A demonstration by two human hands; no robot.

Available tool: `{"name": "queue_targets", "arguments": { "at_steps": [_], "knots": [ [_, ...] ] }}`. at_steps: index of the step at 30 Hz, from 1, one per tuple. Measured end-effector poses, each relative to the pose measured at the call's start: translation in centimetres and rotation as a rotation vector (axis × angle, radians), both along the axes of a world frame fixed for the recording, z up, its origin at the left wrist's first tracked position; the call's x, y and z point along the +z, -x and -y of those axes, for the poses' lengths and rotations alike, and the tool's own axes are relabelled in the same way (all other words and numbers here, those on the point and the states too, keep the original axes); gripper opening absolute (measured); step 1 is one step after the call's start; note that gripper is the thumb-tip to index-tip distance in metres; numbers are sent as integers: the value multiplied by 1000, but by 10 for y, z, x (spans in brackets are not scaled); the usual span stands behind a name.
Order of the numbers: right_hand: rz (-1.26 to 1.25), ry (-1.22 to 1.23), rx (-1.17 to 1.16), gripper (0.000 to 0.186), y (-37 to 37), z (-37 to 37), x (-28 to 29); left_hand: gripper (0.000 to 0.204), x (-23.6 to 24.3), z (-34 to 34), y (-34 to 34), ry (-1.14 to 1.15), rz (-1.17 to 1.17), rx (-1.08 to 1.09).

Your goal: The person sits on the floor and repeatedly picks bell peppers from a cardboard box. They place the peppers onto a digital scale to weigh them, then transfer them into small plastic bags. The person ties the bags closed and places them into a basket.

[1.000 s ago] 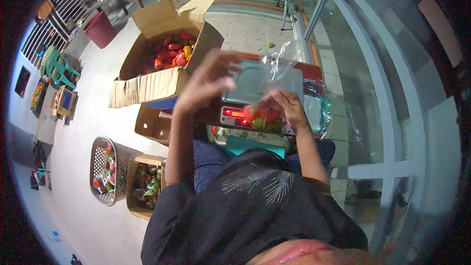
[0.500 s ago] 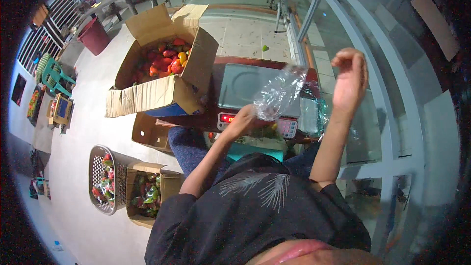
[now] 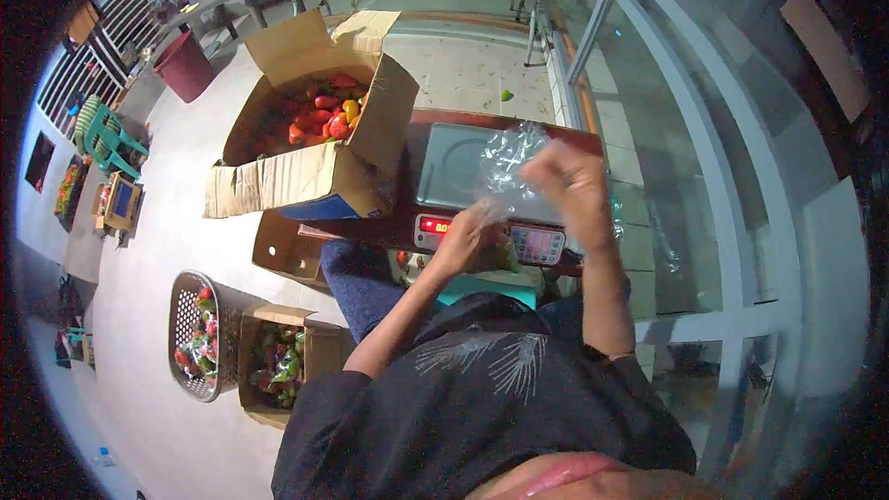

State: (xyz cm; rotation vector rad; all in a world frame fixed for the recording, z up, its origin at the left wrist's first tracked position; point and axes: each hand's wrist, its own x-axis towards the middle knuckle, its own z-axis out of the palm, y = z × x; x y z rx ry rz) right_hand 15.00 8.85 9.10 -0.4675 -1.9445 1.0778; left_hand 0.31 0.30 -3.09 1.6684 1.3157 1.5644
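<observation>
Plastic bag (image 3: pixel 511 156) in curled left grip (image 3: pixel 463 237)

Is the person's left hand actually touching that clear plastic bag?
Touching. The head view shows the left hand with its fingers closed on the gathered end of the clear plastic bag, no gap between.

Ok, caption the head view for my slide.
Left hand gripping a clear plastic bag, right hand close by, near a scale and open box of peppers.

Left hand (image 3: pixel 470 233) pinches, fingers bent; right hand (image 3: pixel 572 181), blurred, curls higher.
</observation>
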Motion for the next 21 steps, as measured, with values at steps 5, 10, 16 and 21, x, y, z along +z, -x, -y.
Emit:
{"name": "queue_targets", "arguments": {
  "at_steps": [5,10,16,21],
  "knots": [
    [-258,-66,-222,26,-50,-24,38,30,-21,-3,6,156,89,41],
    [235,-615,-104,37,-18,-2,34,24,-29,-15,0,0,-83,151],
    [445,18,129,29,15,-1,-22,29,-37,-16,9,5,-275,248],
    [-240,161,110,37,7,-20,6,28,-41,-20,18,47,-233,216]
  ]
}}
